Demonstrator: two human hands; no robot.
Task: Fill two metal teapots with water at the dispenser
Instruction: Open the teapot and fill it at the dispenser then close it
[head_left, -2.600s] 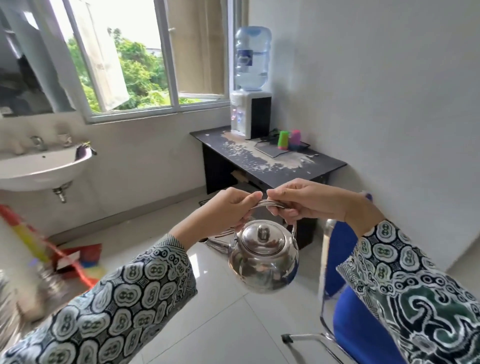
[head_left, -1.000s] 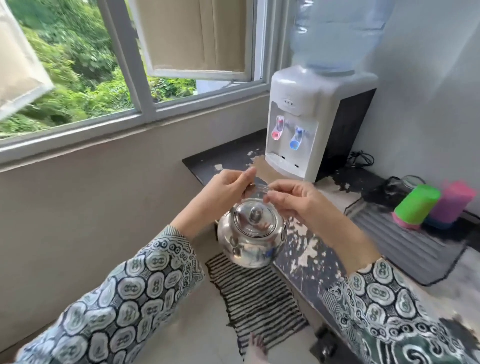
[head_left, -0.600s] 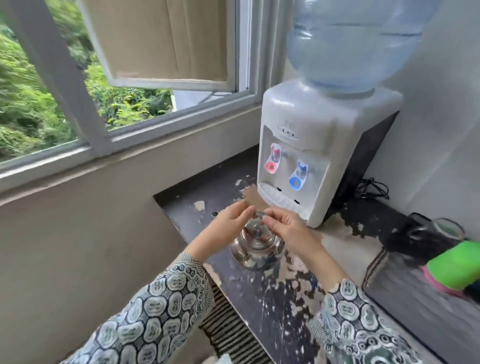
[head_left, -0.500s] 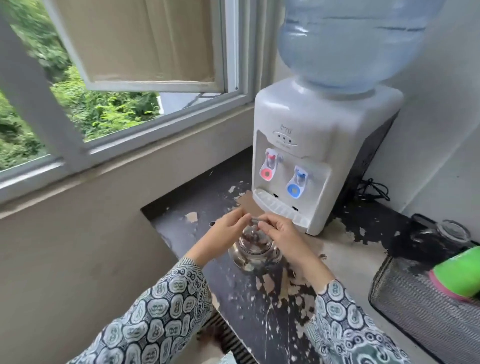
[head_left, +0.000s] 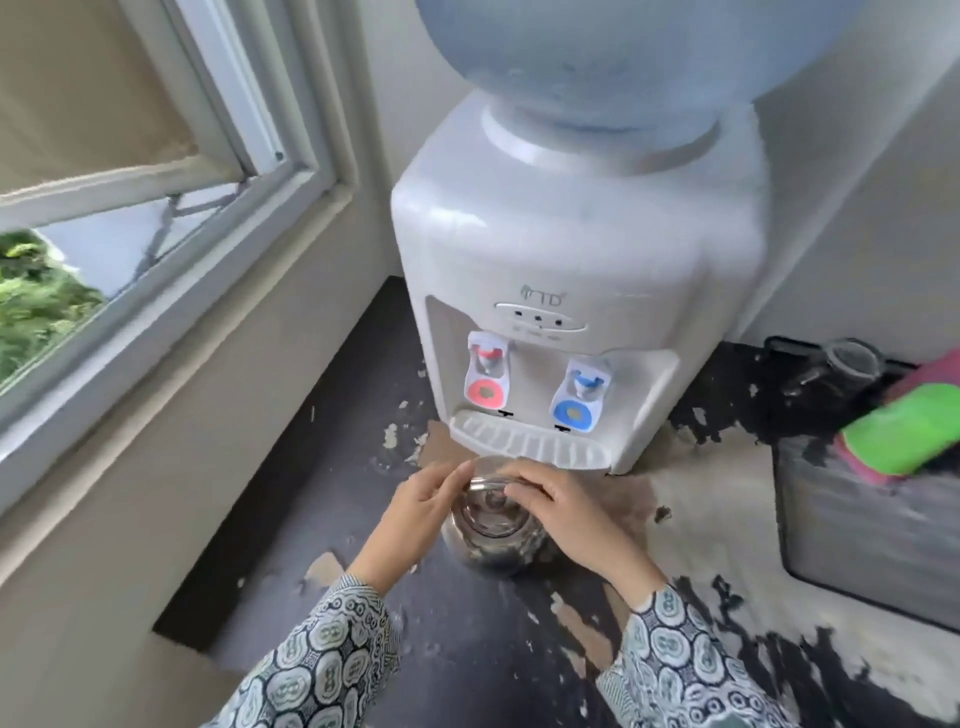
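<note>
A shiny metal teapot (head_left: 491, 525) with its lid on stands on the dark, peeling table (head_left: 452, 644), just in front of the white water dispenser (head_left: 566, 270). My left hand (head_left: 423, 506) and my right hand (head_left: 550, 499) both grip its thin wire handle from either side. The dispenser has a red tap (head_left: 485, 371) on the left, a blue tap (head_left: 579, 392) on the right and a drip tray (head_left: 524, 439) below them. A large blue water bottle (head_left: 597, 57) sits on top. Only one teapot is in view.
A window frame (head_left: 171, 218) and wall ledge run along the left. On the right lies a dark tray (head_left: 857, 535) with a green cup (head_left: 909, 431), a pink cup (head_left: 930, 371) and a clear glass (head_left: 852, 361).
I have walked up to the dispenser table with the teapot held in both hands. The teapot has come down from mid-air onto the table in front of the drip tray.
</note>
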